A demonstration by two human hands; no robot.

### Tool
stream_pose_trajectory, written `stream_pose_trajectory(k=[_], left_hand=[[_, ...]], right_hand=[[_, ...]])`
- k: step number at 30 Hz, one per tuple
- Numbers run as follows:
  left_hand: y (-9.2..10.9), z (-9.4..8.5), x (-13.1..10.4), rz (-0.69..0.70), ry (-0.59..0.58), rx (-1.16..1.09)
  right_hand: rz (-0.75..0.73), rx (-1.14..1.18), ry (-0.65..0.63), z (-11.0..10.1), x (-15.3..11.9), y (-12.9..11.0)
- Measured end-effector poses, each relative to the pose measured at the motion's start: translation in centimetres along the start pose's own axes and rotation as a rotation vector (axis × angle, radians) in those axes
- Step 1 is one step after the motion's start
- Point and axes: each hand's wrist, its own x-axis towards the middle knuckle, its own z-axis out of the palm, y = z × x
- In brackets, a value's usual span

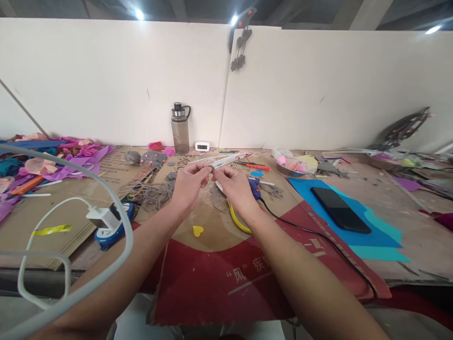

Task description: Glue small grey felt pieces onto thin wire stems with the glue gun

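Note:
My left hand point(191, 183) and my right hand point(231, 185) meet above the middle of the cardboard point(208, 226). The thumb and fingers of each are pinched together on a small greyish piece, too small to make out. White sticks point(224, 160) lie just behind the fingertips. Beside my right hand is a blue glue gun point(254, 187) with a black cord. Under my right wrist, yellow-handled scissors point(239, 221) are partly hidden. Grey yarn point(152, 194) lies left of my left hand. Nearer to me a yellow paper heart point(198, 231) rests on the cardboard.
A bottle point(180, 130) and small clock point(202, 146) stand by the white wall. At left are a blue power strip point(113, 232), looping white cable point(125, 231) and coloured paper point(38, 165). A phone point(339, 209) lies on blue sheets point(375, 236) at right, near a bowl point(290, 171).

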Motion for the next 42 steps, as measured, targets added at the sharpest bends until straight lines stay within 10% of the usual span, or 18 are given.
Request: stream_pose_trajectory(k=[13,30,42], left_hand=[[0.1,-0.2,0.2,-0.221,-0.075,-0.259],[0.5,-0.5,0.4,-0.167,-0.095,0.078],[0.7,-1.2,0.7,-0.299,-0.226,-0.069]], right_hand=[[0.022,0.209,0.074,-0.2,0.1,0.1],[0.052,0.108,0.046,-0.8,-0.1,-0.1],[0.245,0.34,-0.055,-1.4,-0.1,-0.7]])
